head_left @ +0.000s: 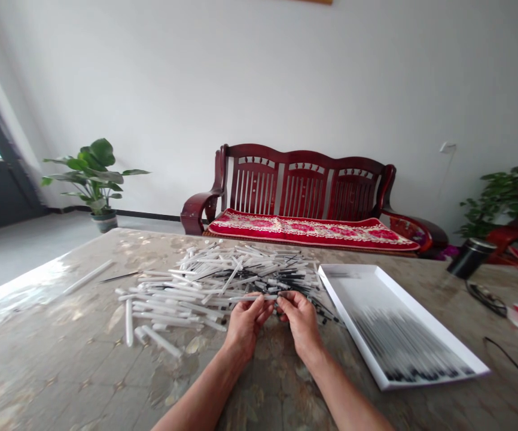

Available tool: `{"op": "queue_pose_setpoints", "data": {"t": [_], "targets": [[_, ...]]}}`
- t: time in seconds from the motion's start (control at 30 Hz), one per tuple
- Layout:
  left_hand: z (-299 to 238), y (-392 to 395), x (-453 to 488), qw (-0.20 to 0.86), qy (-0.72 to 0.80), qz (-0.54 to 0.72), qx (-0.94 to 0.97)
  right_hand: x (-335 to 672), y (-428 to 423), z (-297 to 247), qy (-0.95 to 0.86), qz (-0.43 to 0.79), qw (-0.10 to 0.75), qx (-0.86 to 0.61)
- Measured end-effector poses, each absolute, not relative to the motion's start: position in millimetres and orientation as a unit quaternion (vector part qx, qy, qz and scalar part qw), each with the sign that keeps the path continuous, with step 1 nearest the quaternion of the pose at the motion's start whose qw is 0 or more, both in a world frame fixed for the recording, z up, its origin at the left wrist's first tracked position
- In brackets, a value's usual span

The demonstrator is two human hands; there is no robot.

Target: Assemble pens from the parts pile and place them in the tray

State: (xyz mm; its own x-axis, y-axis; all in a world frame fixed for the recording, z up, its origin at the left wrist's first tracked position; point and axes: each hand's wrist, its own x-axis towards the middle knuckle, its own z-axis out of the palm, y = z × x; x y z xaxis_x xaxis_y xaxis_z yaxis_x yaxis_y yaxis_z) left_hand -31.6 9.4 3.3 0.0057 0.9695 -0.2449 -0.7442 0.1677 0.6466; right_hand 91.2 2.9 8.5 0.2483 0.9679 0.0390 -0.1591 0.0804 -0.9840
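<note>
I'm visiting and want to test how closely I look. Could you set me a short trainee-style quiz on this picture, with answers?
1. Multiple choice: as seen in the picture, where does the white box lie relative to the loose heap of slim pieces?
A) To its left
B) To its right
C) Behind it

2. True or false: the left hand and the right hand both touch the held stick.

3. Fill in: the patterned cloth on the wooden bench is mainly ____.

Key: 1. B; 2. True; 3. red.
</note>
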Motion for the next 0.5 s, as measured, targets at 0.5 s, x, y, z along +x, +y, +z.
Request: {"op": "queue_pose_setpoints", "data": {"t": [0.5], "targets": [[6, 5, -30, 0.661, 0.349, 0.62, 0.238, 104, 5, -1, -0.583, 0.318, 0.501, -0.555]]}}
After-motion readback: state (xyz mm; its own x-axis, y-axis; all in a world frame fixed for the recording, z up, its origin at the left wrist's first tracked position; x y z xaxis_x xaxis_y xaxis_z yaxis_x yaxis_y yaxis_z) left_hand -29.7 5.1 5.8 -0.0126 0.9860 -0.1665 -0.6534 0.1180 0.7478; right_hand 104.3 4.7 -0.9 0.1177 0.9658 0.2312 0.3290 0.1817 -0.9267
